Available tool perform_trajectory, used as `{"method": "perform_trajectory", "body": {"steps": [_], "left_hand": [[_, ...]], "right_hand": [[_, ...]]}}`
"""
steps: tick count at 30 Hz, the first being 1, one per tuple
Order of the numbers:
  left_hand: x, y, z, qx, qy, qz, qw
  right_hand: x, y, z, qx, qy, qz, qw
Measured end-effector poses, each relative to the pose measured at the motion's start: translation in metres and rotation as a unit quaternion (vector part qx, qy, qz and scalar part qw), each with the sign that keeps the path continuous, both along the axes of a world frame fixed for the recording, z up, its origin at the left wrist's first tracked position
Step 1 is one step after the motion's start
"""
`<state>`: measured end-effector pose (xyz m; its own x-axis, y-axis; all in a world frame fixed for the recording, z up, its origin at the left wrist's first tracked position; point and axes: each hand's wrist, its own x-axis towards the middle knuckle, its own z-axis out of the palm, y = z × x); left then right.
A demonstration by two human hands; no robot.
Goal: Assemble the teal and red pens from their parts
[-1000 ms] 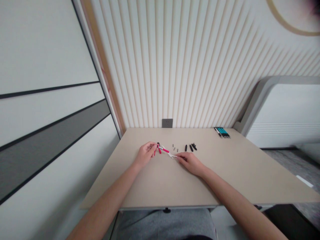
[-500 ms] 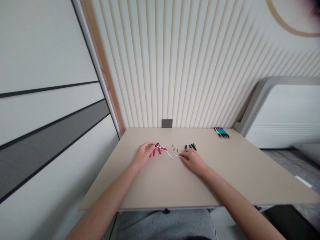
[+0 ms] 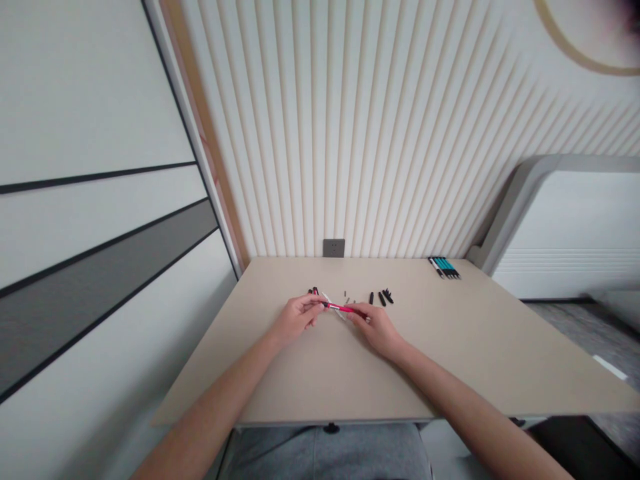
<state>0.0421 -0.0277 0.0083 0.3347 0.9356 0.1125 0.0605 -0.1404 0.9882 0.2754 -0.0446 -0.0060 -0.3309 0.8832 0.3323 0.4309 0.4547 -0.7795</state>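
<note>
A red pen barrel (image 3: 341,307) with a dark end lies crosswise between my hands, just above the table. My left hand (image 3: 299,315) is closed, pinching its dark left end. My right hand (image 3: 375,327) is closed at the barrel's right end; a small pale tip shows under its fingers, the rest of the white pen refill there being hidden. Behind the barrel, another white refill (image 3: 326,297) lies slanted on the table. Red and black pen parts (image 3: 315,291) sit just beyond my left hand, partly covered by it.
Small grey springs (image 3: 345,293) lie in the middle of the table (image 3: 330,380). To their right are several black pen parts (image 3: 382,299). A row of teal and black pens (image 3: 444,267) rests at the back right, by the ribbed wall. A socket (image 3: 334,248) is behind.
My left hand has brought the red barrel nearer to me and to the right. The right hand has moved left with the refill, up to the barrel's right end.
</note>
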Motion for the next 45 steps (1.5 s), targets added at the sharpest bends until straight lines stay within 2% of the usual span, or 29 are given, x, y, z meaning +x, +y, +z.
{"method": "perform_trajectory", "body": {"steps": [5,10,17,21,27,33,40,45], "left_hand": [[0.0,-0.001,-0.001,0.026,0.022,-0.002,0.999],[0.002,-0.001,-0.002,0.064,0.02,0.036,0.997],[0.002,0.001,-0.003,0.124,0.079,0.077,0.986],[0.001,0.003,-0.005,0.128,0.093,0.075,0.984],[0.003,0.001,-0.004,0.105,0.113,0.054,0.987],[0.003,0.004,-0.01,0.098,0.15,0.03,0.983],[0.007,0.0,-0.014,0.022,0.117,-0.043,0.992],[0.01,-0.004,-0.01,-0.013,0.081,-0.048,0.995]], "right_hand": [[0.0,-0.002,0.003,-0.007,-0.007,0.012,1.0],[-0.001,-0.003,0.001,-0.025,-0.008,0.03,0.999],[-0.006,0.0,-0.005,-0.125,0.08,0.093,0.985],[-0.003,0.003,-0.003,-0.157,0.115,0.071,0.978],[-0.001,0.009,-0.003,-0.131,0.178,0.004,0.975],[-0.004,0.01,-0.006,-0.079,0.146,-0.014,0.986],[-0.01,0.012,0.02,0.043,0.089,0.018,0.995],[-0.013,0.008,0.034,0.081,0.056,0.03,0.995]]}}
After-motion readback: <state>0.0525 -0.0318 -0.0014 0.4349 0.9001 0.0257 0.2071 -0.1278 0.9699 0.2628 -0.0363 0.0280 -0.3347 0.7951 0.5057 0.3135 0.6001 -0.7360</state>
